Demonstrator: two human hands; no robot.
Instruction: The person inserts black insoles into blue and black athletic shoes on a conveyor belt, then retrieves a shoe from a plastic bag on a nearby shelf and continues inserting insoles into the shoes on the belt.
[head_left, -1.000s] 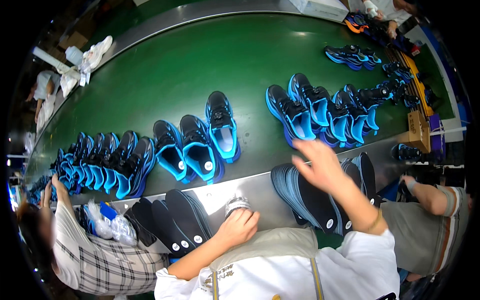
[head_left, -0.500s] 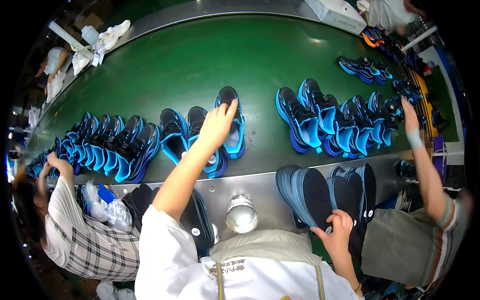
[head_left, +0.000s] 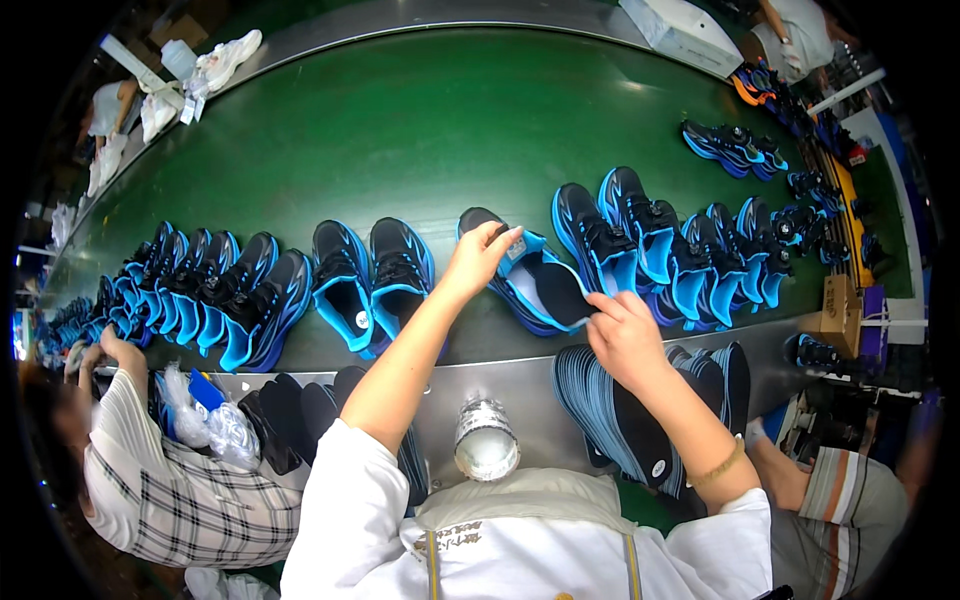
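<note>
Near the left end of the green conveyor belt [head_left: 420, 130], along its near edge, stands a row of blue and black shoes [head_left: 215, 290], then a pair [head_left: 372, 280] just left of the left hand [head_left: 478, 258]. That hand pinches the heel rim of a blue shoe [head_left: 530, 285] lying on the belt's near edge, while the right hand [head_left: 625, 335] pinches a dark insole [head_left: 560, 290] partly inside it. Below the right hand a stack of insoles [head_left: 640, 430] leans on the metal ledge [head_left: 500, 380], and more shoes [head_left: 690, 250] crowd the belt toward its right end.

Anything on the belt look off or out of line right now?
One shoe lies tipped on its side, held by the left hand and right hand, while the neighbouring shoes stand upright. Nothing looks spilled or damaged.
</note>
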